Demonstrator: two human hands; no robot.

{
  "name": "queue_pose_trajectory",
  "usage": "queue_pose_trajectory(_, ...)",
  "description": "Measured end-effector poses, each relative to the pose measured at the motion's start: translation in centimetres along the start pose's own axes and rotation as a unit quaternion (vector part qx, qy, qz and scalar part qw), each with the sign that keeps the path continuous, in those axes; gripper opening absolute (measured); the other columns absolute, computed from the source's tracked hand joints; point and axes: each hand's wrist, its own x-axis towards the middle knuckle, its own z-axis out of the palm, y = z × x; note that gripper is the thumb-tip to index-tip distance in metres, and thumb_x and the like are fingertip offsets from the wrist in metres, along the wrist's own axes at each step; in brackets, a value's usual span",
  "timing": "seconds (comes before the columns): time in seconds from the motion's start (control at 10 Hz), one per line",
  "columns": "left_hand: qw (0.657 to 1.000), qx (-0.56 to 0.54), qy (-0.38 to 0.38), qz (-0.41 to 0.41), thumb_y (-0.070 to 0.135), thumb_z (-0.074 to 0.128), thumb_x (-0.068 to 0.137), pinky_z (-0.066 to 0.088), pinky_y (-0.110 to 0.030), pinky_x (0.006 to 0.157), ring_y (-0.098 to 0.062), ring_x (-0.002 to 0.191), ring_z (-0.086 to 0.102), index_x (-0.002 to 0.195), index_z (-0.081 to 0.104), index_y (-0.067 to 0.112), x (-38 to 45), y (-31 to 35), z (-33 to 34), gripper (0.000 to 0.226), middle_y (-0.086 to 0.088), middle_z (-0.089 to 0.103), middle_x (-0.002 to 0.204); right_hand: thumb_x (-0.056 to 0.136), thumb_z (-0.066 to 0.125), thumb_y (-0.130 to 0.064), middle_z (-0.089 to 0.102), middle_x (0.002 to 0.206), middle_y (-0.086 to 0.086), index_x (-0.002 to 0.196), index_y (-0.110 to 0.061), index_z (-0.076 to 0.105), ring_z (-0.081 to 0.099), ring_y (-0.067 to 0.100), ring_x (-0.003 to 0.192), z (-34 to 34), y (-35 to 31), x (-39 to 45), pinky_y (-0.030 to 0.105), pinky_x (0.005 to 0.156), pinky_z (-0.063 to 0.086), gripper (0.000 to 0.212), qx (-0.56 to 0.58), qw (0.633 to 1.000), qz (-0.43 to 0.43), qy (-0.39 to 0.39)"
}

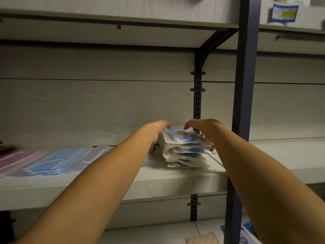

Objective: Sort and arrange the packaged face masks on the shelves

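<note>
On the middle shelf (175, 178), from nine o'clock: pink packs (15, 160), then blue packs (58, 161) lying flat. At centre, the left hand (156, 132) and right hand (202, 131) clasp a stack (184, 150) from both sides. Its slick, light, floppy packets likely slide, so squeeze the flanks. At three o'clock, a dark post (246, 85).

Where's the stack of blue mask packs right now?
The stack of blue mask packs sits on the middle shelf, right of centre, between the left hand and right hand, near the dark upright post.
</note>
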Motion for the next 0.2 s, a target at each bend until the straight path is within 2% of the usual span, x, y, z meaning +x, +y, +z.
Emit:
queue_pose_trajectory(0.1, 0.999, -0.002, 0.019, 0.042, 0.028, 0.053, 0.099, 0.04, -0.041, 0.106, -0.036, 0.126, 0.045, 0.145, 0.038, 0.006, 0.19, -0.15, 0.22, 0.054, -0.021, 0.04, 0.141, 0.093, 0.061, -0.041, 0.049, 0.097, 0.012, 0.143, -0.007, 0.042, 0.055, 0.026, 0.085, -0.4, 0.05, -0.45, 0.037, 0.059, 0.045, 0.064, -0.013, 1.0, -0.017, 0.011)
queue_pose_trajectory(0.2, 0.996, -0.016, 0.054, 0.071, 0.023, 0.05, 0.1, 0.048, -0.023, 0.065, -0.021, 0.079, 0.062, 0.114, 0.052, 0.004, 0.16, -0.25, 0.28, 0.023, -0.012, 0.049, 0.099, 0.096, 0.055, -0.043, 0.053, 0.118, 0.016, 0.146, -0.01, 0.039, 0.057, 0.027, 0.1, -0.07, -0.47, 0.16, 0.038, 0.079, 0.049, 0.062, -0.019, 0.999, -0.028, 0.03)
